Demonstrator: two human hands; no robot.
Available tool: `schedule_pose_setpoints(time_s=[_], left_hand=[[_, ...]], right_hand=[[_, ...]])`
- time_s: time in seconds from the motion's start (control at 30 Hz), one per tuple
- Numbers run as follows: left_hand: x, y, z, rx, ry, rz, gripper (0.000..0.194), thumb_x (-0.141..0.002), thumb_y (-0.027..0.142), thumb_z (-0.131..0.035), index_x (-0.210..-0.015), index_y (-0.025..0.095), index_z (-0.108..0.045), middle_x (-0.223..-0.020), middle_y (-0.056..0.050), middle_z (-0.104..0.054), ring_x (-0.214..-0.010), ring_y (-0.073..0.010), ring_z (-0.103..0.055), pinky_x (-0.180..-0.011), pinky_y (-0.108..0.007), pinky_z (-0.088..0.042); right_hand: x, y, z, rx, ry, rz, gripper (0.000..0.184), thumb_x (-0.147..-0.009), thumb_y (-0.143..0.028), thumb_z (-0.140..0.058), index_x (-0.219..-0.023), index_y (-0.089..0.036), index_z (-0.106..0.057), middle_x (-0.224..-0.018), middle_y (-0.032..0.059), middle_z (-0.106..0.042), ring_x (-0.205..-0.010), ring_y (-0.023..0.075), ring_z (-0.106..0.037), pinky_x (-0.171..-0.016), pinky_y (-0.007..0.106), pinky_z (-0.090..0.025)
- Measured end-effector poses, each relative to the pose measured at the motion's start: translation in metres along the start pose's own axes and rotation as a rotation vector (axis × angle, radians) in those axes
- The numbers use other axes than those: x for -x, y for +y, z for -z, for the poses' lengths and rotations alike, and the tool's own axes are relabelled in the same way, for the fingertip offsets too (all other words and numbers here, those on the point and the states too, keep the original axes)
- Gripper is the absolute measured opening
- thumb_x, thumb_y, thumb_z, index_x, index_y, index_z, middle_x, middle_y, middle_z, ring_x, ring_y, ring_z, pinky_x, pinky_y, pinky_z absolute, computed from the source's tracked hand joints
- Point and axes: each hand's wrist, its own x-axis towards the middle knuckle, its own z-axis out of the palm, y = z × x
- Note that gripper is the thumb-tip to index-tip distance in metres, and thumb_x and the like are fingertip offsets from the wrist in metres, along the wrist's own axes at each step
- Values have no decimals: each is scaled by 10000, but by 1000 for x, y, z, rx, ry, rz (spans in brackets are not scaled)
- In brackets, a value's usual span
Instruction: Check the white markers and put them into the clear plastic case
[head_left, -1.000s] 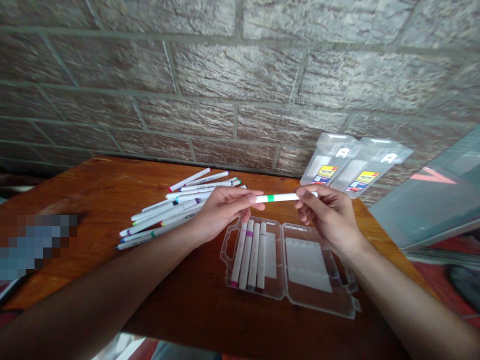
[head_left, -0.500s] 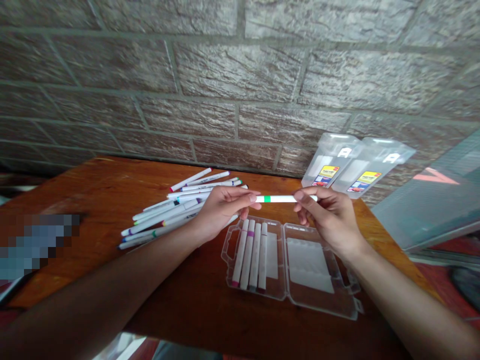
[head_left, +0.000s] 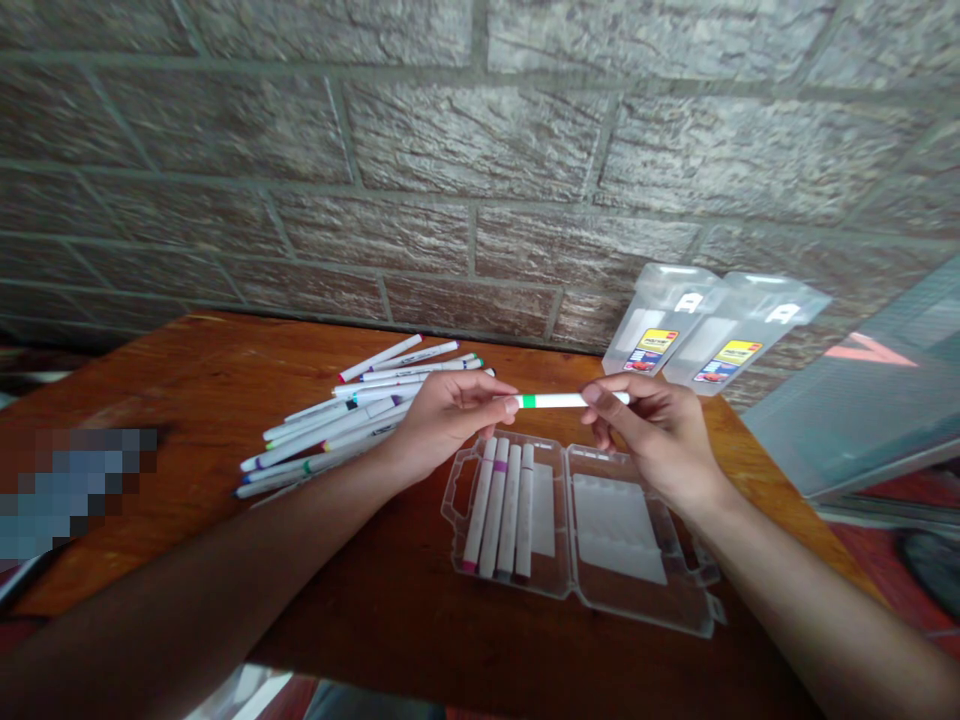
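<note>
A white marker with a green band [head_left: 555, 401] is held level between my two hands, above an open clear plastic case [head_left: 568, 520]. My left hand [head_left: 457, 415] pinches its left end, near the green band. On the other end, the fingers and thumb of my right hand [head_left: 637, 415] are closed, with the white tip poking out past them. Several white markers [head_left: 501, 510] lie side by side in the left half of the case; one shows a purple band. The right half holds a white sheet [head_left: 619, 525]. My left hand partly covers a loose pile of markers [head_left: 360, 420].
Two clear plastic containers [head_left: 716, 350] with yellow and blue labels stand at the back right against the brick wall [head_left: 420, 240]. The wooden table [head_left: 172, 400] ends at the right near a grey panel. A blurred-out object [head_left: 67, 490] lies at the left edge.
The marker has shifted slightly left and tilts a little differently, its green band now nearer my left fingertips. Both hands keep their hold and have barely moved.
</note>
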Motion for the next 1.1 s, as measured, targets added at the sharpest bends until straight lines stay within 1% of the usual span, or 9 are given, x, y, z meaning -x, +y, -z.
schedule_pose_setpoints(time_s=[0.17,0.3,0.57,0.73,0.83,0.9,1.0,1.1], left_hand=[[0,2,-2,4,6,7,231,-771,319,-872,-900,147,-787,-732,-20,-744,-550,-90,-596,-537,-225,-443],[0,4,-4,-7,5,-3,208,-791,332,-844,-860,147,-776,-712,-18,-730,-544,-90,-589,-534,-228,-445],[1,4,-3,-51,9,-6,276,-752,342,-890,-882,137,-759,-702,-4,-715,-554,-88,-587,-520,-214,-456],[1,3,-3,-38,10,-11,244,-771,331,-870,-885,143,-764,-695,-1,-710,-541,-86,-584,-511,-214,-456],[1,3,-3,-37,17,-19,234,-767,325,-866,-881,146,-769,-698,-5,-714,-543,-89,-589,-515,-218,-460],[1,4,-4,-48,21,-18,236,-758,331,-868,-865,148,-763,-696,-6,-711,-543,-93,-585,-516,-222,-465],[2,5,-5,-80,8,-13,247,-749,336,-872,-854,148,-751,-694,-9,-710,-540,-96,-578,-508,-220,-461],[3,4,-6,-133,-14,-18,253,-750,327,-873,-866,140,-749,-689,-11,-707,-536,-96,-580,-496,-207,-436]], right_hand=[[1,-2,-1,11,-1,2,302,-820,-485,-886,-808,-194,-803,-644,29,-724,-427,103,-561,-385,226,-430],[1,-4,-2,12,-5,-2,305,-816,-484,-889,-808,-191,-805,-646,32,-729,-425,96,-559,-387,218,-429],[2,-6,-3,49,-24,6,304,-826,-470,-881,-764,-184,-796,-598,24,-702,-423,92,-557,-393,211,-430],[2,-6,-2,64,-21,6,313,-824,-488,-876,-770,-191,-796,-621,33,-723,-418,94,-559,-386,215,-436],[2,-6,-3,71,-28,-2,319,-801,-500,-890,-781,-194,-802,-627,34,-732,-418,96,-566,-384,212,-443],[2,-5,-3,76,-35,-2,314,-761,-491,-920,-803,-198,-813,-641,34,-741,-426,103,-574,-380,214,-451],[2,-4,-4,126,-36,42,285,-731,-448,-942,-825,-205,-828,-658,28,-751,-436,111,-572,-384,224,-462],[5,-1,-6,240,-38,130,209,-780,-404,-907,-828,-214,-835,-721,41,-790,-517,146,-653,-456,245,-522]])
